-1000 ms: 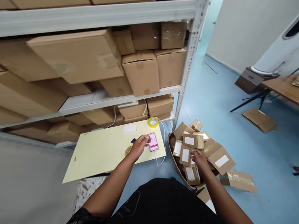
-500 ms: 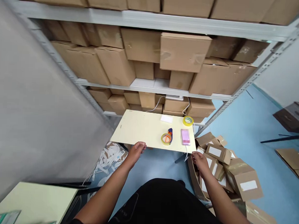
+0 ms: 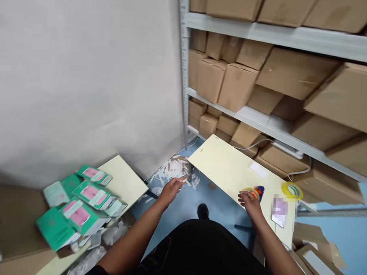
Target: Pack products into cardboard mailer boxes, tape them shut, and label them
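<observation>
My left hand (image 3: 171, 191) hangs over the floor between two pale tables, its fingers loosely bent and apart, nothing visible in it. My right hand (image 3: 250, 202) hovers at the near edge of the right-hand table (image 3: 221, 165), fingers slightly spread and seemingly empty. Just behind it, partly covered, are a roll of tape (image 3: 250, 192) and a blue and orange tool (image 3: 260, 192) I cannot make out. A wide yellow tape roll (image 3: 292, 190), a blurred phone-like object (image 3: 279, 211) and a white slip (image 3: 258, 170) lie on the same tabletop.
On the left table (image 3: 116, 173) lie several green and pink packets (image 3: 91, 195) beside an open carton (image 3: 18, 219). Shelving (image 3: 282, 34) full of cardboard boxes stands behind the right table. Paper scraps (image 3: 174, 169) litter the floor; opened cartons (image 3: 321, 257) lie at lower right.
The view has swung left, bringing the left table with its green packets into sight. My right hand has moved from the table's right corner to beside the tape roll.
</observation>
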Demonstrator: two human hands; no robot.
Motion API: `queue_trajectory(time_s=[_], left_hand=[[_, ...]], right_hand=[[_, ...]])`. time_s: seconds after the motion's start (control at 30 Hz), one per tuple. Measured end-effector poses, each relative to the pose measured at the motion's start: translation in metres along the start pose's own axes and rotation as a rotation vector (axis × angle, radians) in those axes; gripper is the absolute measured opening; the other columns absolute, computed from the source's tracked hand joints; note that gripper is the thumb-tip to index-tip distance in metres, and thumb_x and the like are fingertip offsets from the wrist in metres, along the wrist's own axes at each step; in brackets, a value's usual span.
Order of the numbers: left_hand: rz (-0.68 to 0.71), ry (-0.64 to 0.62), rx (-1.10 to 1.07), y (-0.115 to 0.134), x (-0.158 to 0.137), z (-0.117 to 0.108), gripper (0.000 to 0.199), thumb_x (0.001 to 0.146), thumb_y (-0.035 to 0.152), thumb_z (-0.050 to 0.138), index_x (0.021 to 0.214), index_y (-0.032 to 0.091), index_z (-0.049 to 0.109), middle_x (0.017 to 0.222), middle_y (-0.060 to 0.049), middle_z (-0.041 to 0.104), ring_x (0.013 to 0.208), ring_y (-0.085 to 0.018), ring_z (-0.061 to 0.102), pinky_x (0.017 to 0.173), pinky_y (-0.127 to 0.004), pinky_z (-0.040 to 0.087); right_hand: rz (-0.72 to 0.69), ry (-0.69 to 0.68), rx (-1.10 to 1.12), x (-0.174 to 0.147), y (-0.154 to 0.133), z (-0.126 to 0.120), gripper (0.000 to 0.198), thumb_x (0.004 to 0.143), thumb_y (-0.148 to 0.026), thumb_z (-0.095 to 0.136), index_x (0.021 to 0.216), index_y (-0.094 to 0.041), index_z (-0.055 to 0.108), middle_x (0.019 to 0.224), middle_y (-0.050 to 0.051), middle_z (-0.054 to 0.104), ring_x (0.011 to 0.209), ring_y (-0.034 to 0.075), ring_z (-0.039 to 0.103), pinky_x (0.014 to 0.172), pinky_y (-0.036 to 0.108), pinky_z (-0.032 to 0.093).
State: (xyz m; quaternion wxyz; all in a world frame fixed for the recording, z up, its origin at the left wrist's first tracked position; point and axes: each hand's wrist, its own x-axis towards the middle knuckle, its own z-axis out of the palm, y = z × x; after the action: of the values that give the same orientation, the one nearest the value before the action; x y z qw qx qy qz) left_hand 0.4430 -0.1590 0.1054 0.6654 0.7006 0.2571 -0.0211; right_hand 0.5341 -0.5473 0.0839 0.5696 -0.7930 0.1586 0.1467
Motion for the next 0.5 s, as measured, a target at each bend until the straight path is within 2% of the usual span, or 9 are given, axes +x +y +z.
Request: queue_trajectory(time_s=[0.17,0.33,0.5], left_hand=[[-0.029,0.207,-0.04,-0.001,-0.002,-0.027,0.051,0.08,0.068,0.061,0.099,0.021,0.065,0.106,-0.011,0.073,0.099,-0.027,0.069,0.083,-0.04,0.054],[-0.059,0.463,-0.075,-0.001,-0.003,-0.042,0.048,0.081,0.061,0.063,0.105,0.02,0.066,0.1,-0.008,0.07,0.095,-0.027,0.07,0.08,-0.039,0.055],[-0.098,0.695,-0.045,-0.007,-0.021,-0.058,0.043,0.086,0.055,0.06,0.111,0.019,0.065,0.105,-0.008,0.072,0.099,-0.025,0.07,0.083,-0.037,0.054]], right_hand=[[-0.062,-0.188,-0.043,0.057,-0.048,0.056,0.039,0.075,-0.051,0.066,0.099,-0.02,0.073,0.101,0.01,0.078,0.089,0.026,0.074,0.077,0.036,0.057],[-0.121,-0.398,-0.109,0.115,-0.088,0.117,0.039,0.076,-0.051,0.069,0.099,-0.021,0.075,0.102,0.01,0.078,0.09,0.027,0.075,0.079,0.037,0.058],[-0.174,-0.614,-0.19,0.147,-0.12,0.185,0.041,0.074,-0.052,0.07,0.098,-0.019,0.074,0.099,0.01,0.079,0.086,0.025,0.074,0.077,0.035,0.057]])
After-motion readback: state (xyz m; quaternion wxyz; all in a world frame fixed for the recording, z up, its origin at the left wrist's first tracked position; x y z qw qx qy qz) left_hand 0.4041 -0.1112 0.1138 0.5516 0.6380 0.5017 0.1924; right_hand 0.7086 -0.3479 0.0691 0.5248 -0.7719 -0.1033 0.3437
